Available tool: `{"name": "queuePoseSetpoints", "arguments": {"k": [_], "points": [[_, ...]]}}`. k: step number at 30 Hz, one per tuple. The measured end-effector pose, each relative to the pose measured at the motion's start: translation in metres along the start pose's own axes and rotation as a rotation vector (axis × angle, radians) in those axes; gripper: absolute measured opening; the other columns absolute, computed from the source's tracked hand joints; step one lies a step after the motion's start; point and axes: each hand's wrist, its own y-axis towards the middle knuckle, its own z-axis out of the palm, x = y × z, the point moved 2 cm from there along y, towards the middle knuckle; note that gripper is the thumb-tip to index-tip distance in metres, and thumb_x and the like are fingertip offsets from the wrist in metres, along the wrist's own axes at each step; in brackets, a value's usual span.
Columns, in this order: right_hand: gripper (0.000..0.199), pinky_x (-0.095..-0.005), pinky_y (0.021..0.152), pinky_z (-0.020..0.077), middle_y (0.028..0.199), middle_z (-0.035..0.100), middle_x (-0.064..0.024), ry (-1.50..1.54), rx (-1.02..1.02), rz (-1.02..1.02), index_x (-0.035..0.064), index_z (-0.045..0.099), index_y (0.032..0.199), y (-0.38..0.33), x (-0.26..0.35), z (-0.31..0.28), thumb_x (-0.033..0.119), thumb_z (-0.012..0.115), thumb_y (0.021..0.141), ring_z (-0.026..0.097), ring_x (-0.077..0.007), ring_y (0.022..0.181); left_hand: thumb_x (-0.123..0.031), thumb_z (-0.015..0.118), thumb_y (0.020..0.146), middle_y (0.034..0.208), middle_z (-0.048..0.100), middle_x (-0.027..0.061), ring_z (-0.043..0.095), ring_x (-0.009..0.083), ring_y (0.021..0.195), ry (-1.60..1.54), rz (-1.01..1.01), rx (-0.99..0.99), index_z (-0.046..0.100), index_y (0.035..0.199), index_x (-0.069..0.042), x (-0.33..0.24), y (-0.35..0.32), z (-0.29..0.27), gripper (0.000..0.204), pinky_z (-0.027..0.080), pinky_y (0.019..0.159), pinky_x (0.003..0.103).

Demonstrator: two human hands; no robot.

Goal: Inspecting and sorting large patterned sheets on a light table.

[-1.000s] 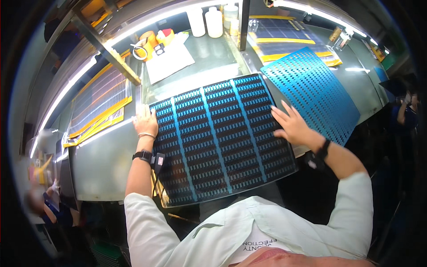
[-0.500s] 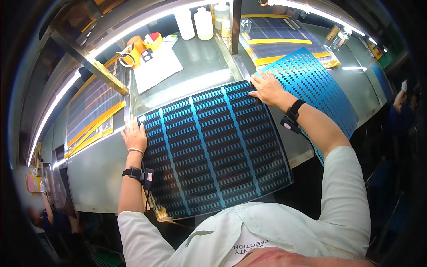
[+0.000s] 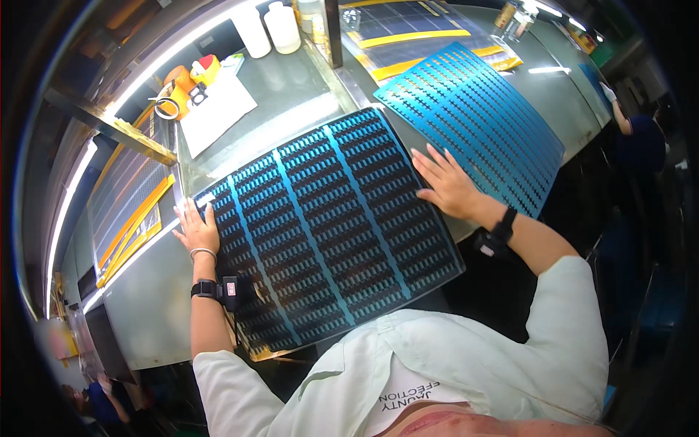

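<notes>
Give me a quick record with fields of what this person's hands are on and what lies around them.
Left hand: flat on the left edge of the dark perforated sheet, fingers spread
Right hand: palm down on the sheet's right edge
Sheet: lies flat on the grey table, blue strips run along it
Beside it: bright blue perforated sheet, to the right
Behind: two white bottles, white paper, tape rolls
Wrists: dark bands on both

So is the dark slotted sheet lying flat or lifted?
Flat: the dark sheet lies on the table, both hands pressed on it.
</notes>
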Motion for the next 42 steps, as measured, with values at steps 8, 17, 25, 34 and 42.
{"name": "queuePoseSetpoints", "arguments": {"k": [8, 17, 25, 34, 42], "points": [[0.059, -0.0471, 0.101, 0.0268, 0.136, 0.035, -0.0112, 0.081, -0.005, 0.160, 0.0011, 0.043, 0.126, -0.127, 0.070, -0.034, 0.027, 0.063, 0.076, 0.028, -0.0344, 0.126, -0.037, 0.040, 0.090, 0.133, 0.045, 0.0020, 0.025, 0.0238, 0.132, 0.121, 0.001, -0.153, 0.053, 0.121, -0.012, -0.012, -0.007, -0.019, 0.043, 0.017, 0.105, 0.052], [0.011, -0.0222, 0.064, 0.0459, 0.079, 0.059, -0.0002, 1.681, -0.008, 0.839, 0.0037, 0.058, 0.092, -0.148, 0.060, 0.027, 0.012, 0.057, 0.085, 0.055, -0.0072, 0.070, -0.044, 0.038, 0.091, 0.144, 0.024, 0.0114, 0.011, 0.0343, 0.135, 0.015, 0.094, 0.063, 0.035, 0.134, -0.008, 0.027, -0.099, -0.011, 0.056, 0.017, 0.098, 0.065], [0.024, -0.0240, 0.052, 0.0428, 0.068, 0.058, -0.0036, 1.736, 0.052, 0.912, 0.0033, 0.057, 0.077, -0.156, 0.069, 0.021, 0.023, 0.051, 0.089, 0.053, -0.0113, 0.056, -0.025, 0.053, 0.087, 0.141, 0.029, 0.0163, 0.020, 0.0385, 0.132, -0.330, -0.164, -0.203, 0.056, 0.120, -0.016, 0.045, -0.322, -0.029, 0.034, 0.021, 0.102, 0.052], [0.031, -0.0257, 0.067, 0.0499, 0.090, 0.065, -0.0066, 1.791, 0.224, 0.879, -0.0010, 0.059, 0.099, -0.133, 0.067, 0.022, 0.026, 0.047, 0.092, 0.062, -0.0137, 0.076, -0.026, 0.060, 0.086, 0.069, 0.060, 0.0005, 0.057, 0.0099, 0.056, -1.528, -0.869, 0.256, 0.062, 0.085, -0.005, 0.093, -0.341, -0.009, 0.021, 0.048, 0.052, 0.023], [0.025, -0.0302, 0.081, 0.0474, 0.101, 0.062, -0.0095, 1.850, 0.262, 0.626, -0.0030, 0.052, 0.109, -0.113, 0.046, 0.018, 0.012, 0.049, 0.089, 0.060, -0.0180, 0.090, -0.018, 0.056, 0.087, 0.087, 0.062, 0.0000, 0.057, 0.0081, 0.078, -1.705, -0.462, 0.609, 0.059, 0.099, -0.003, 0.084, -0.275, -0.038, 0.019, 0.046, 0.069, 0.023]]}}
